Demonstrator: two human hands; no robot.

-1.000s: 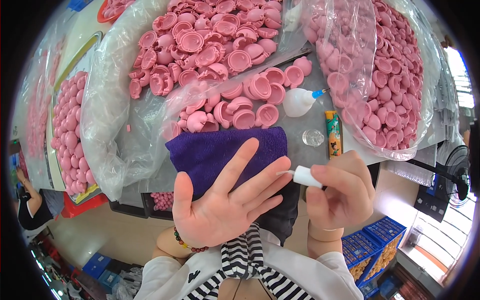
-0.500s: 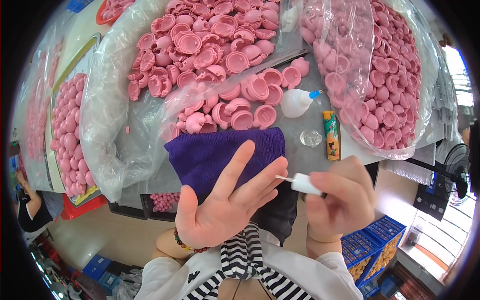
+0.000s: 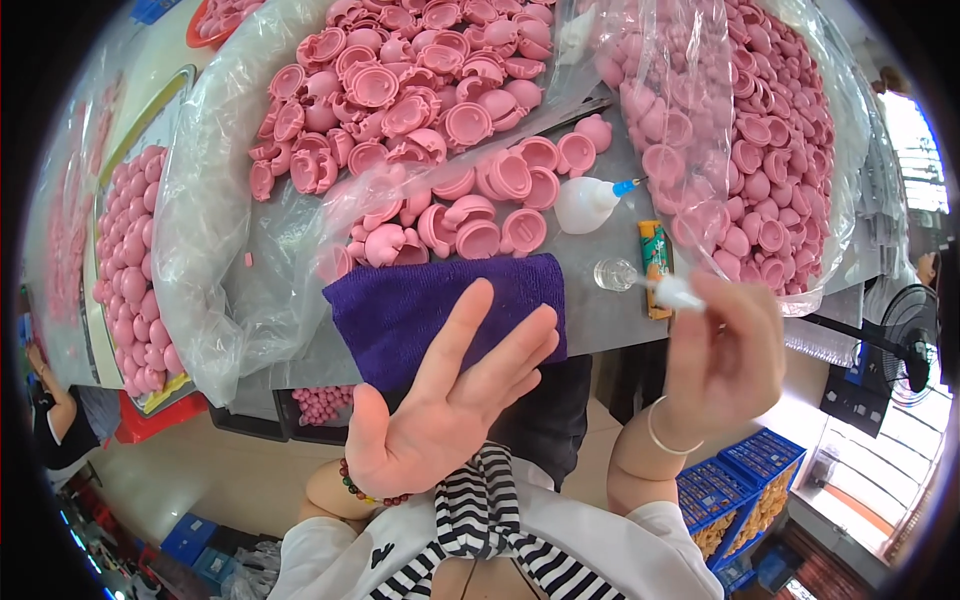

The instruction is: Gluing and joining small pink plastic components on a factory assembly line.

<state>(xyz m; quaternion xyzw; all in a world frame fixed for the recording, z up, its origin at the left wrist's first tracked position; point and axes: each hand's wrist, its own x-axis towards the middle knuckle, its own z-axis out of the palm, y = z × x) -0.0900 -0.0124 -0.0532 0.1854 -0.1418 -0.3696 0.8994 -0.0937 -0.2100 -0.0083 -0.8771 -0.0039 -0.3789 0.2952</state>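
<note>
My left hand [image 3: 432, 420] is held palm up with its fingers spread, over the near edge of a folded purple cloth [image 3: 440, 310]. It holds nothing. Between the fingertips of my right hand [image 3: 728, 350] is a white brush cap [image 3: 680, 294], blurred by motion. Its thin brush points left toward a small clear glass bottle [image 3: 613, 274]; whether the tip touches the bottle cannot be told. Beside that bottle lies a yellow and green lighter [image 3: 655, 262], partly behind the cap. A white squeeze bottle [image 3: 588, 205] with a blue needle tip lies just beyond.
Pink plastic half-shells [image 3: 405, 90] are heaped across the far table. A clear bag [image 3: 780, 160] of similar pink parts stands at right. Pink rounded pieces fill a tray [image 3: 140, 280] at left, next to crumpled plastic film [image 3: 205, 230]. Blue crates [image 3: 740, 490] stand low right.
My right hand has moved right and away from my left fingertips, bringing the brush cap near the small clear bottle. My left hand stays spread, shifted slightly left in the picture.
</note>
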